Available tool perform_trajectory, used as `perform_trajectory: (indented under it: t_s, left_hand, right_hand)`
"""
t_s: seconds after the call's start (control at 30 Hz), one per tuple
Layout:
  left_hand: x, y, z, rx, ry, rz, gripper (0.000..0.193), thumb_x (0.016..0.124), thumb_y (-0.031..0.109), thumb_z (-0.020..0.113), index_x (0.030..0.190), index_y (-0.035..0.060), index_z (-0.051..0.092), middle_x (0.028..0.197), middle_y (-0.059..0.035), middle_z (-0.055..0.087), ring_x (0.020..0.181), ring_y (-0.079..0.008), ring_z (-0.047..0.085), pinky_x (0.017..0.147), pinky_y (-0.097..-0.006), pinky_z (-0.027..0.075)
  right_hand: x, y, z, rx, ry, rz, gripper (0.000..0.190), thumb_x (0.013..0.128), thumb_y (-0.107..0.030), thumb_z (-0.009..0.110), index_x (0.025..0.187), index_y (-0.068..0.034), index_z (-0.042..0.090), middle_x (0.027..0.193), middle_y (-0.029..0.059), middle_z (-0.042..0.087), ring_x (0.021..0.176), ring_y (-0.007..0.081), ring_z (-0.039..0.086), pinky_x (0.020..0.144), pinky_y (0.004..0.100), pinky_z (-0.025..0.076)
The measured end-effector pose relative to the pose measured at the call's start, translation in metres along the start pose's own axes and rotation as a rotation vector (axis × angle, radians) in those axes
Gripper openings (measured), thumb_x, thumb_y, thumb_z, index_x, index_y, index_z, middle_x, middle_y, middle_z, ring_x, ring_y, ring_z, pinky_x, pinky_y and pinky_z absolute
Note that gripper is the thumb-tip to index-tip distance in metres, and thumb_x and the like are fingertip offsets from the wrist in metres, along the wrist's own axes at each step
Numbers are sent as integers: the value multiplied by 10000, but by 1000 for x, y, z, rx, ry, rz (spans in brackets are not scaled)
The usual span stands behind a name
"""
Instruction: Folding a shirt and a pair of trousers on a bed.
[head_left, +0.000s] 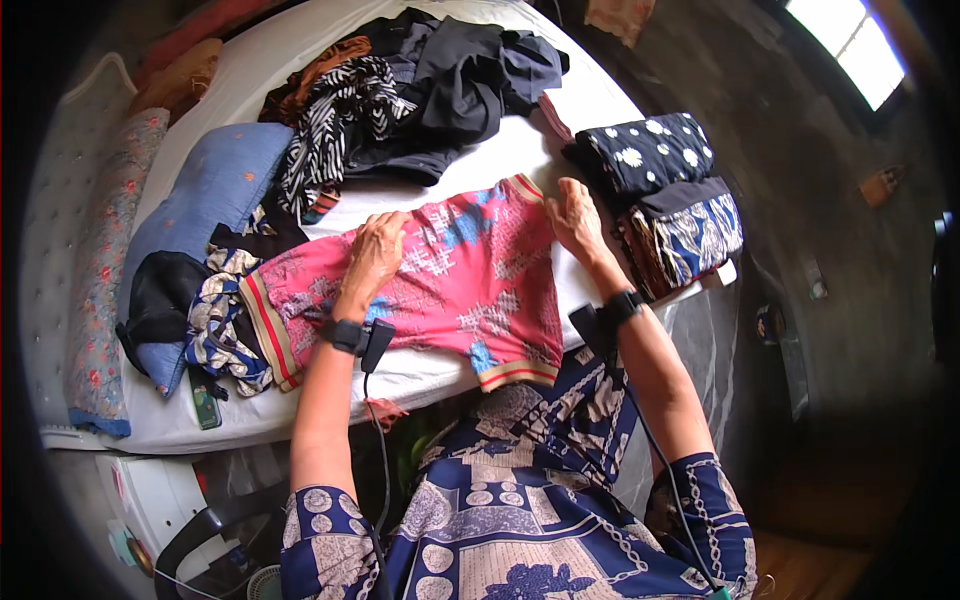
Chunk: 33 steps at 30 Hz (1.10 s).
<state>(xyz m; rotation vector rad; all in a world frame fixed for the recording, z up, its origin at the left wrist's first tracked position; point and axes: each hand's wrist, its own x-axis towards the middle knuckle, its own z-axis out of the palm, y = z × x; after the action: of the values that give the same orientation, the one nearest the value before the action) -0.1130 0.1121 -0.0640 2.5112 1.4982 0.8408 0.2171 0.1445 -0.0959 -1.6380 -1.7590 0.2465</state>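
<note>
A pink patterned short-sleeved top (450, 277) with beige-and-red striped bands lies spread across the near part of the bed. My left hand (377, 247) rests on its upper middle, fingers curled over the cloth; whether it grips is unclear. My right hand (574, 217) is beside the garment's right edge, near the upper striped band, with its fingers apart and nothing seen in it. Under the garment's left end lies a crumpled blue-and-cream patterned cloth (225, 330). Both wrists wear black straps with small devices and cables.
Dark clothes (465, 82) and a zebra-striped cloth (349, 120) are heaped at the back. Folded clothes (645, 154) stand stacked at the bed's right edge. On the left are a blue pillow (217, 180), a black cap-like item (166, 300), a floral bolster (112, 270) and a phone-like object (205, 401).
</note>
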Motion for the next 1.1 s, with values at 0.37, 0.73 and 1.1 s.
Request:
perform_trajectory:
  t_s: [0.37,0.73,1.1]
  left_hand:
    - [2,-14,41,170,-99,-243,554,802,112,654,1294,19,417,1256,-206,457,1194,-385,431,1024,-465,335]
    - [-25,23,45,206,77,-28,675,779,162,700,1368,47,391,1435,-223,311,1345,-398,275,1107,-502,230]
    - [-101,89,-3,62,-13,296,424,732,12,599,1154,59,592,1195,-123,563,1170,-325,487,1018,-473,369]
  right_hand:
    - [3,-13,52,10,82,-66,208,755,-180,675,842,-86,512,891,150,550,837,383,558,682,499,461]
    - [18,7,-32,-360,205,-275,385,814,-235,669,1078,-14,497,1051,189,554,901,385,562,750,422,475]
    - [-198,-50,-80,-184,-418,-491,672,683,-328,767,1212,-23,486,1188,172,504,1094,325,497,918,458,380]
